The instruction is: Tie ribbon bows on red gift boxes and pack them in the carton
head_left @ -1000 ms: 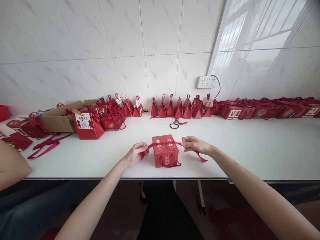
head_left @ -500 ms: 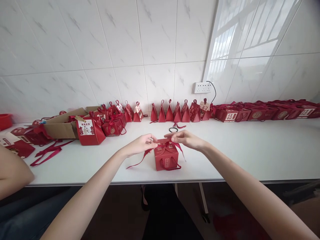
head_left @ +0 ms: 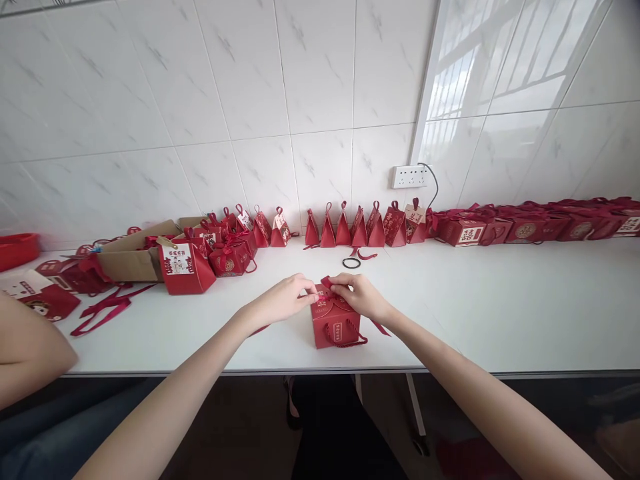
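The left hand and right hand pinched red ribbon between closed fingers atop one red gift box at the near middle of the counter; even tension on both sides would likely have kept the tie centered. Beyond lay one black ring; seven pyramid boxes lined the far middle.
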Tool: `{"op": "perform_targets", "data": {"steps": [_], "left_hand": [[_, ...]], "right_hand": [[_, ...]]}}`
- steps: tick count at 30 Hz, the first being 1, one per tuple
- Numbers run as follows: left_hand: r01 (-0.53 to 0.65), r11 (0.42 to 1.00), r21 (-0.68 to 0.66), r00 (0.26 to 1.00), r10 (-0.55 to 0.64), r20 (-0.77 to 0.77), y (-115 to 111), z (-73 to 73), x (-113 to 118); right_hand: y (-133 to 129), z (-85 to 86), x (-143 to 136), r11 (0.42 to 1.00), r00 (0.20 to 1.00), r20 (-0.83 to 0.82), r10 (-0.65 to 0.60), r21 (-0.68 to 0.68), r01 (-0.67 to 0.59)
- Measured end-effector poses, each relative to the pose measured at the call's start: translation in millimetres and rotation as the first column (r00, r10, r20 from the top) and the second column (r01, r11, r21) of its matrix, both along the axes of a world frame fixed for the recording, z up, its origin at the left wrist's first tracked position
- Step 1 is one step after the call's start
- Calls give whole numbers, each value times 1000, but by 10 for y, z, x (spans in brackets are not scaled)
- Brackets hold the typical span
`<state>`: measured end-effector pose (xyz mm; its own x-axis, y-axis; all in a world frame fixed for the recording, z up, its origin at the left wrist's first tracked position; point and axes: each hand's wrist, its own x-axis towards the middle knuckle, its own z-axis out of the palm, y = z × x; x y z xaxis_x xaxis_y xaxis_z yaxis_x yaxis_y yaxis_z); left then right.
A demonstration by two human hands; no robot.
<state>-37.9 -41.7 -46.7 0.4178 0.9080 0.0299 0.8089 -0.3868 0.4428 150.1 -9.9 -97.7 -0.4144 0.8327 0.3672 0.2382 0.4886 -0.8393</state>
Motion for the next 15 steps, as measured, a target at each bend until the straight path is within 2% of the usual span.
{"op": "perform_targets", "data": {"steps": [4,6,9,11,15], "left_hand": [[-6,1000,1,998,6,-69,-13,102,16],[28,999,-24,994,-31,-108,-5,167,27],[118,993,-28,976,-122,-183,34,255,55],[174,984,48,957,-157,-243,81,291,86],[233,948,216,930,-153,-334,218,299,155]], "right_hand": [[10,-51,-43,993,993,-93,-76,-96,67],[22,-57,-64,982,986,-111,-124,-154,106],[32,-34,-81,984,990,-64,-122,-136,113],[37,-16,-84,989,994,-47,-103,-112,97],[47,-16,-83,991,996,-36,-84,-106,80]]}}
